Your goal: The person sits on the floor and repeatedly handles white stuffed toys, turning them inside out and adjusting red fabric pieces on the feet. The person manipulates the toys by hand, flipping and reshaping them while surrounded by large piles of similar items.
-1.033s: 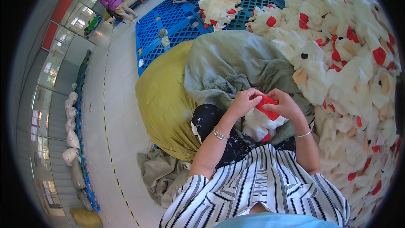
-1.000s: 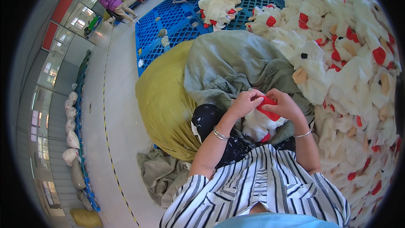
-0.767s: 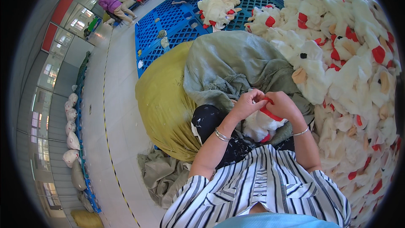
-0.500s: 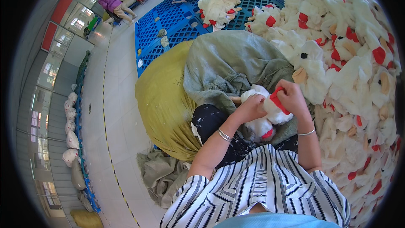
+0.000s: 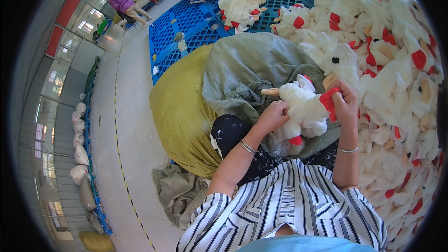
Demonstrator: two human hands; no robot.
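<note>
Over my lap I hold a white plush toy (image 5: 303, 105) with red felt-like parts and a beige pointed part at its left end. My left hand (image 5: 274, 116) is closed on the white fur at its left side. The fingers of my right hand (image 5: 344, 102) pinch a red flap at the toy's right end. A small red tip hangs at the toy's lower edge. Beneath it lies a large grey-green cloth sack (image 5: 261, 60), partly covering my legs.
A big heap of white plush pieces with red parts (image 5: 382, 112) rises on my right. At left leans a full yellow-green sack (image 5: 179, 112). Blue plastic pallets (image 5: 182, 28) lie ahead, carrying a small plush pile (image 5: 240, 9). A person in purple (image 5: 122, 2) bends at far left.
The plush toy has been raised and spread out, showing more of its body. My right hand has moved right with the red flap; my left hand has shifted slightly left.
</note>
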